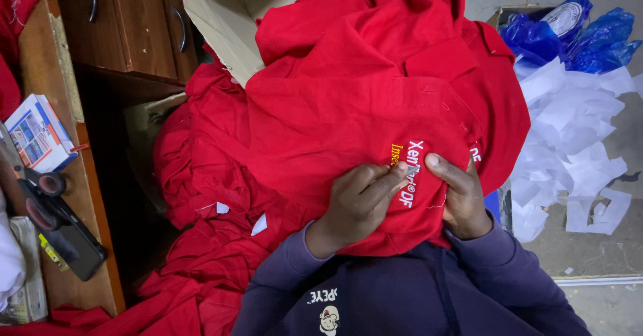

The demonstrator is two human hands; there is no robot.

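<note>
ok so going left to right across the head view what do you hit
small printed box on the wooden desk → black-handled scissors → heap of red fabric → left hand → right hand, both on the red embroidered shirt → white paper scraps under blue plastic bags

A wooden desk (94, 195) is seen along the left edge, where a pair of scissors (37, 188), a dark phone (70, 239), a small printed box (37, 131) and a folded wad of paper (27, 289) are laid out. The concrete floor (596, 242) on the right is strewn with white paper scraps (569, 135) and blue plastic bags (569, 31). Red garments (201, 175) are heaped on the floor beside the desk.
</note>
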